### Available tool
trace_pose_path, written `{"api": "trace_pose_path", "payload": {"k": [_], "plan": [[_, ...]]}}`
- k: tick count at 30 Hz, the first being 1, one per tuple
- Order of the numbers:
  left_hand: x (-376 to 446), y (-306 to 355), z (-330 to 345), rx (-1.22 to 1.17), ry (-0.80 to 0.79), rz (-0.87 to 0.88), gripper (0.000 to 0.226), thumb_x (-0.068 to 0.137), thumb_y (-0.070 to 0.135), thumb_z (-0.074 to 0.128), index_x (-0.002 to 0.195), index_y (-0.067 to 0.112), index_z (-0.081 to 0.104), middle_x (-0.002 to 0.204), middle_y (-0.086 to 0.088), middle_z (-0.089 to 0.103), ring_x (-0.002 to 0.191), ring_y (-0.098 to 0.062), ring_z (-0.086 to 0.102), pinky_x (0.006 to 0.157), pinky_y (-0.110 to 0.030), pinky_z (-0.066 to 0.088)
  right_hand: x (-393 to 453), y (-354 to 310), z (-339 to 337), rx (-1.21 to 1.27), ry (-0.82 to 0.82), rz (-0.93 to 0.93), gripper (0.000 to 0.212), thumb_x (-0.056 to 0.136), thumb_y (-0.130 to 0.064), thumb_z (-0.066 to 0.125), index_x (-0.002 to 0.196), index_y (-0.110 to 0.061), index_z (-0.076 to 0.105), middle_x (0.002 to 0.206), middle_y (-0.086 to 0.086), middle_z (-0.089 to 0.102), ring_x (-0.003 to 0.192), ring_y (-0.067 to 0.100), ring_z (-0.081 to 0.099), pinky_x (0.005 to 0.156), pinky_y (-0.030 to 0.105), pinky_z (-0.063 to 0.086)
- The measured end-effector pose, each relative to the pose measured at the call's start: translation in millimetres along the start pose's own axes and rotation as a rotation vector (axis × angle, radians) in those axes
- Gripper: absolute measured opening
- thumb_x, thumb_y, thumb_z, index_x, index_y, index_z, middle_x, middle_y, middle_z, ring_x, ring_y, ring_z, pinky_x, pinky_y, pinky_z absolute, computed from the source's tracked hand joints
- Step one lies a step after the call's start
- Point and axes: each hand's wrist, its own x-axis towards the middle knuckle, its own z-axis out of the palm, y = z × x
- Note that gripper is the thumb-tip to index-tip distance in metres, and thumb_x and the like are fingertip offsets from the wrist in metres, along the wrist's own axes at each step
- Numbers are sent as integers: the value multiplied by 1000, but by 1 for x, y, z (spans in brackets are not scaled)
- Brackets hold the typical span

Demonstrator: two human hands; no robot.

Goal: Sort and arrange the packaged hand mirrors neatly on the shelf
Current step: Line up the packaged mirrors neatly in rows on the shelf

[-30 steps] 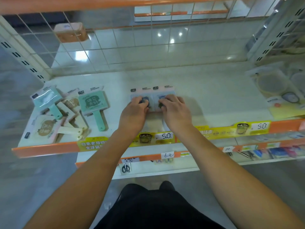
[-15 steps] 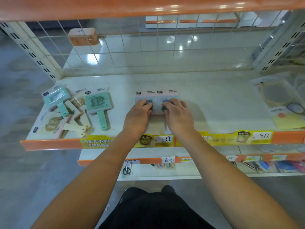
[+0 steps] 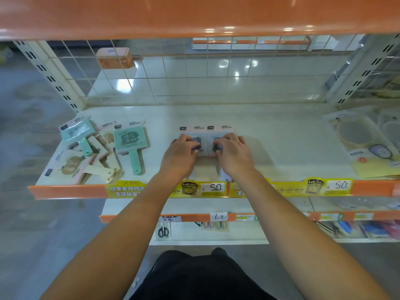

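Packaged hand mirrors [image 3: 206, 131] lie side by side under both hands, left hand [image 3: 180, 153] and right hand [image 3: 234, 153] gripping one each.

Price tag [image 3: 213, 187] on the shelf's front rail reads "5.0"; a second tag [image 3: 340, 185] to its right reads "5.0". Yellow rail strip [image 3: 126, 189]: "白象老母鸡汤", "全球销量". Lower-shelf handwritten label [image 3: 219, 216]: "6元". Green hand mirror [image 3: 129, 140]: "遇见美好".
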Motion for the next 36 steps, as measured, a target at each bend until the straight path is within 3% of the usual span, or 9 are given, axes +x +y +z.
{"api": "trace_pose_path", "payload": {"k": [3,6,12,19,30,36], "plan": [[-9,-10,-7,-1,-6,37,31,94,28,52,122,18,62,133,1,50,119,-23,49,100,-35,39,3,-7,-6,-31,-27,24,36,95,-13,52,127,-24,60,132,4,49,122,27,39,100,37,36],[-26,-26,-19,46,85,24,32,94,28,51,124,19,59,140,1,46,127,-22,43,102,-40,37,3,-22,-5,-49,44,70,42,90,-10,52,126,-30,59,134,1,47,124,27,38,100,36,31],[-49,-77,-54,118,250,-65,26,87,22,58,111,13,65,127,-6,56,114,-31,54,89,-45,43,-1,-90,13,108,75,-29,32,92,-26,55,123,-25,60,133,-1,49,122,27,42,101,37,37],[-59,-141,-96,157,259,-178,31,88,22,57,116,11,60,122,-9,56,111,-33,53,88,-46,43,4,-166,56,119,-6,-114,38,92,-42,57,127,-27,55,135,-4,45,124,21,41,89,34,41],[-63,-205,-122,137,240,-122,34,85,26,59,117,13,61,123,-9,57,111,-35,53,86,-45,42,22,-231,106,-32,-26,-68,56,87,-51,61,134,-23,50,144,6,38,126,30,38,103,40,38],[-56,-224,-130,123,226,-73,56,81,47,28,109,13,62,120,-8,58,108,-34,54,85,-43,41,25,-241,119,-61,45,-11,54,85,-49,62,130,-21,52,134,4,46,119,30,40,100,39,40]]}}
